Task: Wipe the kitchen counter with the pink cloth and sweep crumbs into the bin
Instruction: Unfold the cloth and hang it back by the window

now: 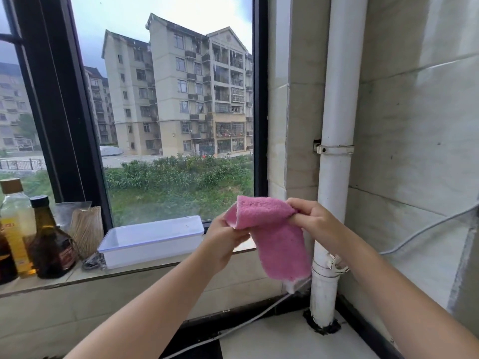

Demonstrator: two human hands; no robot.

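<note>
The pink cloth (274, 234) hangs in the air in front of the window corner, folded over at the top and drooping toward the counter. My left hand (224, 240) pinches its upper left edge. My right hand (311, 216) pinches the upper right corner. Both hands are raised well above the white counter (285, 340), of which only a corner shows at the bottom. No bin is in view.
A white pipe (334, 177) runs down the tiled corner into the counter. On the window sill (134, 272) stand a lidded white plastic box (153, 239), a bundle of sticks (86, 229) and bottles (50, 242). A white cable (241, 325) crosses the counter's back edge.
</note>
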